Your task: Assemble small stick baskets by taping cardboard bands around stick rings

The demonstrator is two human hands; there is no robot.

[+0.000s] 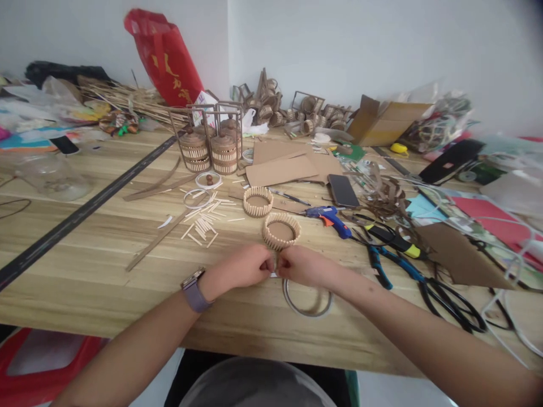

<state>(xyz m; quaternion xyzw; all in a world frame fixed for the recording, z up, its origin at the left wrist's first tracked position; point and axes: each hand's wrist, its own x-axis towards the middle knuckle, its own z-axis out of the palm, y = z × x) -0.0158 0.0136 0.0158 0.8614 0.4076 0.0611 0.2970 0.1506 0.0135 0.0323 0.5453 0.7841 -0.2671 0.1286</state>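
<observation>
Left hand [253,264], right hand [303,265] just nearside of stick-walled basket [271,238]; fingers curled, can't tell what's pinched; best done wrists braced

The head-worn camera looks forward and down across the wooden table [106,299], fairly near the left hand [250,264] and right hand [303,265], up to the white wall [292,45]; stretched outer edges suggest a wide lens.

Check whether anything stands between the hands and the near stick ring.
Nothing visible does. The left hand and right hand sit close together just on the person's side of the near stick ring; whether they touch it is unclear. The hoop lies on the person's side too, out of that path.
</observation>
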